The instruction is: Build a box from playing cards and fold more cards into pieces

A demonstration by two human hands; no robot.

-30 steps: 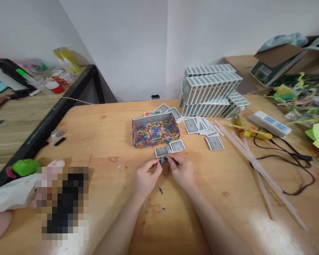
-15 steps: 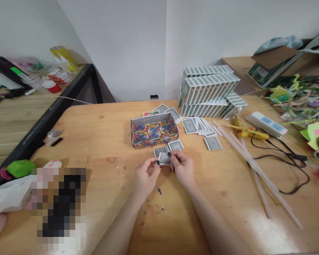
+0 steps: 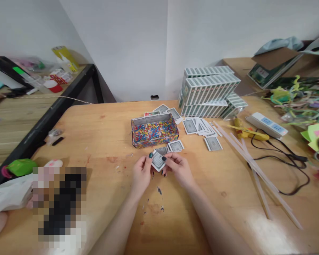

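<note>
Both hands meet over the wooden table (image 3: 101, 134) and pinch one small playing card (image 3: 158, 160), held back-side up and tilted. My left hand (image 3: 141, 173) grips its left edge and my right hand (image 3: 178, 169) its right edge. Just beyond the card lie two more face-down cards (image 3: 175, 146) on the table. Behind those stands an open rectangular box (image 3: 154, 130) covered in a many-coloured pattern.
Loose cards (image 3: 199, 126) spread right of the box, in front of stacked card packs (image 3: 210, 90). A yellow glue gun (image 3: 246, 131), clear glue sticks (image 3: 255, 166), a power strip (image 3: 267, 124) and black cable lie to the right. A green object (image 3: 21, 166) sits at the left edge.
The hands lifted the small card from the table surface and turned it so that its patterned back faces up, held between both hands slightly nearer to me.
</note>
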